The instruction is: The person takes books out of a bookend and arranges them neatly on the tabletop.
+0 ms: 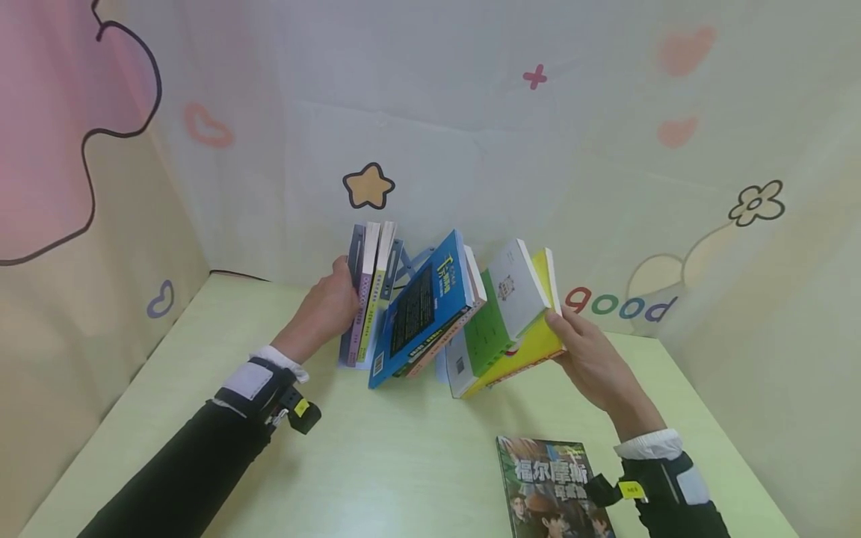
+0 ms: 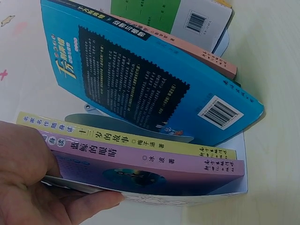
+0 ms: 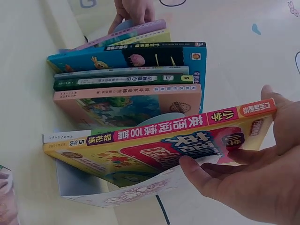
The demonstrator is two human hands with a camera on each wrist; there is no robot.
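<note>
At the left end of an expandable book rack (image 3: 79,183), my left hand (image 1: 329,302) grips the upright end panel (image 1: 353,299), its thumb outside and its fingers by a purple book (image 2: 117,161). A thin yellow-spined book (image 2: 183,146) stands beside that. A blue book (image 1: 430,299) leans right in the rack, with a pink-spined book (image 3: 131,101) among those behind it. My right hand (image 1: 595,359) holds a yellow English reading book (image 3: 159,140) by its upper end; a fingertip touches the rack's right end panel. A green-and-white book (image 1: 501,314) leans against the yellow one.
A dark-covered comic-style book (image 1: 551,486) lies flat on the pale table (image 1: 363,463), near my right forearm. A printed cloth wall (image 1: 457,172) rises close behind the rack, and side walls stand left and right.
</note>
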